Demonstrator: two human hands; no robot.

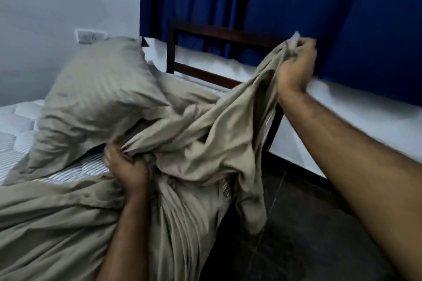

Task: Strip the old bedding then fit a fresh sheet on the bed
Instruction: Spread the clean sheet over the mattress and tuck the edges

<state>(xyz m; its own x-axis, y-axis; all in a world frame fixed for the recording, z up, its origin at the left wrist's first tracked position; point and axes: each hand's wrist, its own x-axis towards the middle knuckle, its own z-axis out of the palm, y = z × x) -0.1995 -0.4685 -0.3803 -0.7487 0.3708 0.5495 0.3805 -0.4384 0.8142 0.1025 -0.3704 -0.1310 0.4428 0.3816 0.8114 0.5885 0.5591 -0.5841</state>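
A beige bed sheet (205,134) lies bunched across the near side of the bed, pulled off the white quilted mattress (16,121). My left hand (127,166) grips a gathered fold of the sheet low at the centre. My right hand (294,66) holds another bunch of the same sheet raised high at the right, near the dark wooden headboard (219,34). A pillow (98,89) in a matching beige case sits tilted on the mattress at the left, partly on the sheet.
Blue curtains (296,7) hang behind the headboard. A white wall with a switch plate (90,35) is at the left. Dark tiled floor (308,223) shows at the lower right beside the bed, with a white ledge (342,107) along the curtain.
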